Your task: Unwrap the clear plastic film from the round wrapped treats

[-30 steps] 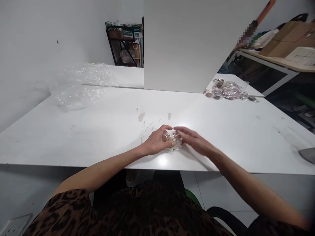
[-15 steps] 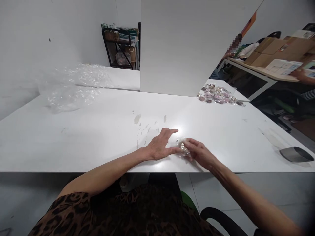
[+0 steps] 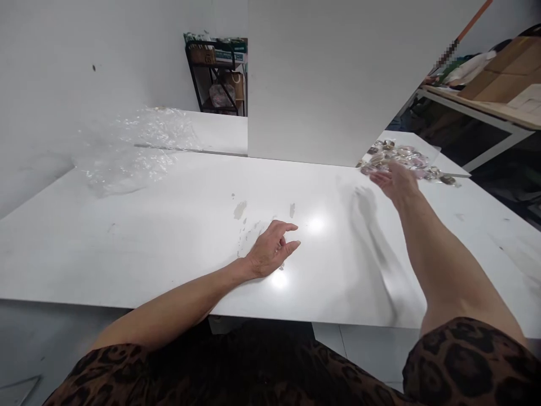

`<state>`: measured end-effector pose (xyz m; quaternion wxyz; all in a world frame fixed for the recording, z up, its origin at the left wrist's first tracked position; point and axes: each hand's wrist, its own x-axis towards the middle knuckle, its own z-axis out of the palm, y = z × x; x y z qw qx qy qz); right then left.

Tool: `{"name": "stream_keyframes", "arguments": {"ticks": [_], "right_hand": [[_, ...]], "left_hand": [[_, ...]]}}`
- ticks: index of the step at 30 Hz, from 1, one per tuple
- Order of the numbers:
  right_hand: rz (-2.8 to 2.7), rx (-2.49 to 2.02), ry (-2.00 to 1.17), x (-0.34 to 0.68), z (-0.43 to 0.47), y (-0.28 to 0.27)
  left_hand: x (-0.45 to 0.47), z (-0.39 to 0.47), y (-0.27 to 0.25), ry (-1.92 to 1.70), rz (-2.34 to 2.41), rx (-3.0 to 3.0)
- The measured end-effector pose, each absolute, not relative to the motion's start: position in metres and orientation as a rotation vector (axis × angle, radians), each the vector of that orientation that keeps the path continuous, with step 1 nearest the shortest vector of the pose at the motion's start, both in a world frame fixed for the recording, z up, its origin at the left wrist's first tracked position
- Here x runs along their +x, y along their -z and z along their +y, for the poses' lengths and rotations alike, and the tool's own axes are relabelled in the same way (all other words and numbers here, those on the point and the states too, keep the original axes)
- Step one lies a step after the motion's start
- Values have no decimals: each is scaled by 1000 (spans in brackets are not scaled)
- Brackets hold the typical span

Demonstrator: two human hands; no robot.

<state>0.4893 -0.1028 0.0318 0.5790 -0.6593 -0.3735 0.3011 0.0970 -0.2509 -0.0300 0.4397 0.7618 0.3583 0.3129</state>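
Observation:
My left hand (image 3: 273, 248) rests low over the white table (image 3: 127, 242), thumb and forefinger apart with a gap between them and nothing in it. Over at the right back, my right hand (image 3: 399, 180) is at the front edge of a pile of small clear-wrapped packets (image 3: 408, 155) with brown and pinkish contents. Its fingers look stretched out to the left, slightly blurred, and I see no packet in them. Part of the pile is hidden behind this hand.
Crumpled clear plastic bags (image 3: 139, 146) lie at the back left. A tall white panel (image 3: 313, 79) stands across the table's rear. Behind it is a black shelf rack (image 3: 213, 67) with boxes. Another table (image 3: 486, 107) at the right carries cardboard boxes (image 3: 499, 67).
My right hand has gone from beside the left hand, where it held a small wrapped packet, to the pile at the back right. The left hand has barely moved. The view has shifted.

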Motion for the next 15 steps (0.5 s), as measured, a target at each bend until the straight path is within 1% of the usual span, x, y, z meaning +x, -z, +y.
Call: {"name": "stream_keyframes", "arguments": {"ticks": [3,7,10,15], "right_hand": [[-719,-1544,-865,442,-136,-7],[-813,-1459,-1125,363,-197,19],[-873,-1341,-1318,307,-230,21],[-943,-1162,-1503,225,-251,9]], "left_hand": [[98,-249,34,-811,869,1903],[102,-250,35,-912,836,1947],[103,-251,27,-957,890,1952],[74,-237,8,-1073,1022,1983]]}}
